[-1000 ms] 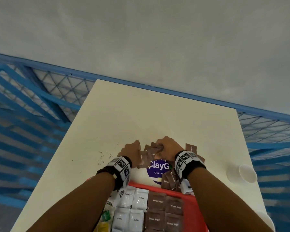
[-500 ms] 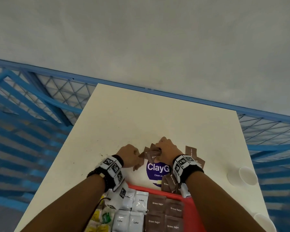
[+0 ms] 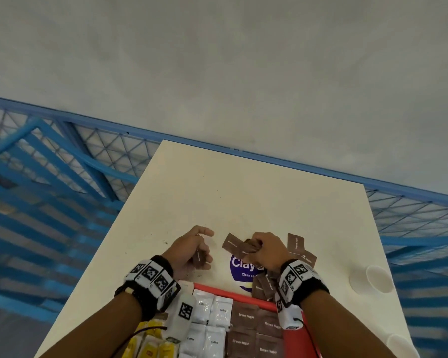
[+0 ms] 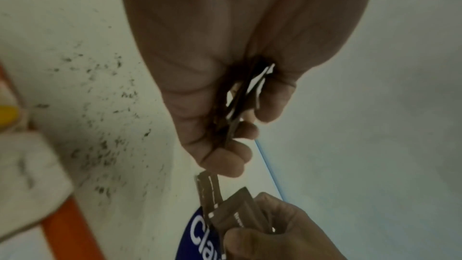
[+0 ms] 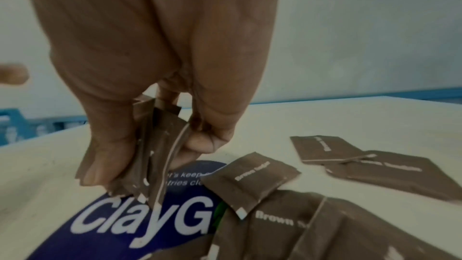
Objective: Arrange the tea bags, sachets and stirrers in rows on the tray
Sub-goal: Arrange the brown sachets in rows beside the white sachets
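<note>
Both grips pinch brown sugar sachets: left hand [image 3: 192, 250] one, right hand [image 3: 267, 250] several. Square edges before laying on tray [image 3: 246, 298].

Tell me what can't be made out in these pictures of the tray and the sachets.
- Red tray: near part cut off by the head view's bottom edge; stirrers not visible.
- Brown sachets in the right hand: count unclear, bunched and overlapping between the fingers.
- Brown sachet in the left hand: blurred, edge-on; label unreadable.
- Purple sticker: text covered by sachets and the right hand.
</note>
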The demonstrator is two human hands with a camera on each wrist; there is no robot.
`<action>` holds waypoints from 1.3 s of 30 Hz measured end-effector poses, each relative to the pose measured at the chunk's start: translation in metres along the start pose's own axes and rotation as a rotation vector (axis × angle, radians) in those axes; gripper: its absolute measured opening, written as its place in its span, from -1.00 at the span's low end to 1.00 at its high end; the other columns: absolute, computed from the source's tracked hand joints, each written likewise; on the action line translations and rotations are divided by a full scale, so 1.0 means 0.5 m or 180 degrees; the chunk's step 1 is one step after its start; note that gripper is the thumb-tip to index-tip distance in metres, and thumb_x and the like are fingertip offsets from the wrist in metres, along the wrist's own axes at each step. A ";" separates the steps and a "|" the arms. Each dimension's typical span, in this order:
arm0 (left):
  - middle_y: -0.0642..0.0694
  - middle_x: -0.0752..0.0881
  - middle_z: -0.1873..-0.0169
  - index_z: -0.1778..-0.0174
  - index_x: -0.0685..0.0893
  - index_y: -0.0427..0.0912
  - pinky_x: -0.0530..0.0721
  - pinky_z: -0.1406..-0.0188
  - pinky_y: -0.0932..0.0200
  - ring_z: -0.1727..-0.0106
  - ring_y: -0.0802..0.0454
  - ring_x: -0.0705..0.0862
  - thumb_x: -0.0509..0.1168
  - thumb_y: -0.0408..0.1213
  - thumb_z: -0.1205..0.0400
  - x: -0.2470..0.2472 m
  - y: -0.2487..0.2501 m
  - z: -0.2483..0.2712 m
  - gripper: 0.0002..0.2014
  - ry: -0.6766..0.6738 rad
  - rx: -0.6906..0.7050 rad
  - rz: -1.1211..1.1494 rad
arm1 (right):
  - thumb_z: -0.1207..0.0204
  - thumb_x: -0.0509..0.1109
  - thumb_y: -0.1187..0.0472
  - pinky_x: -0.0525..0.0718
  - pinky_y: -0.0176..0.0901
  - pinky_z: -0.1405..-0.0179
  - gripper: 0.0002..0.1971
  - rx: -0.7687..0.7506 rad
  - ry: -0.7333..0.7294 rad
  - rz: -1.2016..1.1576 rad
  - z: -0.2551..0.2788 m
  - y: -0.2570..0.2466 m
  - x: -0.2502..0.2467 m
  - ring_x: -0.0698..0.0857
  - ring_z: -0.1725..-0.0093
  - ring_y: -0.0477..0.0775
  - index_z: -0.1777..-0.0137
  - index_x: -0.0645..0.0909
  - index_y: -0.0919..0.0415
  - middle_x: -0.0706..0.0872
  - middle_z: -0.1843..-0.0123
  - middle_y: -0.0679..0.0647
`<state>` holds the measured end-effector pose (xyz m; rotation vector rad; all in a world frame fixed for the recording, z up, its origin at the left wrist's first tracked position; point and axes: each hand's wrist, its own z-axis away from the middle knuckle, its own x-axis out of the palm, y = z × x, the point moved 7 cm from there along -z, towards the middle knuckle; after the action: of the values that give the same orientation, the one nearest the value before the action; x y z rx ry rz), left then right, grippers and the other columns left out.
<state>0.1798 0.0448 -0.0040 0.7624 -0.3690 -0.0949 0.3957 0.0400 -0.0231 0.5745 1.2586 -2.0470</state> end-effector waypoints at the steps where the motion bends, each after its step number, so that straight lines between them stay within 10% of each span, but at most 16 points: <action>1: -0.18 0.53 0.43 -0.11 0.61 -0.23 0.64 0.45 0.11 0.42 -0.10 0.59 0.06 -0.54 -0.63 0.002 -0.007 0.005 -0.72 0.0027 -0.0047 0.0069 | -0.19 0.68 0.24 0.54 -0.14 0.36 -0.54 0.0073 0.0052 -0.0208 0.017 0.002 -0.011 0.58 0.34 0.01 0.36 0.35 0.13 0.59 0.34 0.04; 4: -0.13 0.55 0.47 0.00 0.63 -0.22 0.62 0.48 0.15 0.45 -0.06 0.57 0.24 -0.30 -0.69 0.019 -0.032 0.022 -0.90 0.0143 -0.0181 0.0262 | -0.26 0.69 0.29 0.69 -0.18 0.31 -0.61 0.0095 0.0204 -0.1178 0.088 -0.025 -0.037 0.74 0.20 0.05 0.20 0.46 0.27 0.69 0.22 0.08; 8: -0.23 0.72 0.34 -0.01 0.70 -0.27 0.78 0.38 0.01 0.35 -0.14 0.73 0.24 0.07 -0.70 0.106 -0.067 0.072 -0.58 -0.0409 -0.0490 0.0802 | -0.26 0.72 0.14 0.77 0.11 -0.09 -0.54 -0.0121 -0.0095 -0.1771 0.195 -0.101 -0.022 0.82 -0.05 0.15 -0.11 0.60 0.03 0.84 -0.05 0.08; 10: -0.31 0.80 0.13 -0.17 0.77 -0.33 0.80 0.09 -0.13 0.16 -0.21 0.81 0.13 0.28 -0.67 0.165 -0.084 0.116 -0.31 -0.1166 -0.0739 0.1033 | -0.31 0.69 0.17 0.76 0.00 -0.05 -0.55 -0.0177 -0.0159 -0.1706 0.240 -0.129 -0.007 0.83 -0.03 0.12 -0.13 0.56 0.00 0.85 -0.03 0.08; 13: -0.19 0.77 0.39 -0.11 0.79 -0.27 0.62 -0.18 -0.22 0.28 -0.14 0.79 0.06 0.44 -0.60 0.201 -0.098 0.171 -0.21 -0.1561 -0.0802 0.0975 | -0.36 0.66 0.10 0.59 -0.38 0.29 -0.59 -0.0062 0.0008 -0.0922 0.285 -0.145 -0.005 0.78 0.08 -0.09 -0.11 0.53 -0.04 0.83 0.00 -0.03; 18: -0.07 0.62 0.49 -0.10 0.74 -0.21 0.78 0.22 -0.05 0.32 -0.09 0.77 0.21 0.17 -0.67 0.201 -0.111 0.214 -0.52 -0.1596 -0.0613 0.0612 | -0.31 0.69 0.02 0.45 -0.46 0.47 -0.63 -0.0265 -0.0167 -0.0395 0.323 -0.161 -0.003 0.65 0.41 -0.30 0.04 0.56 0.01 0.74 0.29 -0.15; 24: -0.09 0.72 0.45 -0.06 0.70 -0.23 0.66 0.64 0.19 0.28 -0.12 0.75 0.18 -0.12 -0.74 0.217 -0.111 0.259 -0.72 -0.1486 -0.0281 0.0382 | -0.24 0.72 -0.01 0.61 -0.30 0.26 -0.58 -0.0487 0.0162 -0.0672 0.375 -0.169 -0.019 0.63 0.29 -0.20 0.00 0.61 0.03 0.71 0.19 -0.05; 30: -0.25 0.76 0.19 -0.18 0.65 -0.36 0.67 0.65 0.18 0.36 -0.11 0.74 0.25 -0.13 -0.73 0.165 -0.166 0.289 -0.67 -0.1036 -0.0122 0.0128 | -0.57 0.45 0.10 0.63 -0.26 0.25 -0.95 -0.0208 0.0774 -0.1050 0.467 -0.073 -0.001 0.64 0.28 -0.22 0.10 0.65 0.01 0.74 0.17 -0.06; 34: -0.20 0.71 0.31 -0.02 0.63 -0.25 0.69 0.59 0.16 0.40 -0.04 0.68 0.29 -0.04 -0.65 0.151 -0.256 0.342 -0.70 -0.1069 -0.0365 -0.0244 | -0.45 0.52 -0.16 0.61 -0.40 0.26 -0.69 -0.0262 0.0210 -0.0912 0.537 -0.051 0.123 0.66 0.31 -0.27 0.24 0.66 0.07 0.75 0.28 -0.11; 39: -0.27 0.71 0.21 -0.26 0.50 -0.55 0.68 0.53 0.25 0.40 0.03 0.73 0.27 -0.20 -0.69 0.150 -0.348 0.384 -0.57 -0.1371 -0.0606 -0.0325 | -0.49 0.55 0.05 0.64 -0.29 0.21 -0.79 -0.0401 -0.0033 -0.1253 0.589 -0.029 0.215 0.66 0.29 -0.27 0.22 0.70 0.18 0.80 0.25 0.00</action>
<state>0.1890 -0.2232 0.0248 0.5682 -0.7192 -0.3889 0.3036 -0.2524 0.0444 0.2713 1.5803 -2.2567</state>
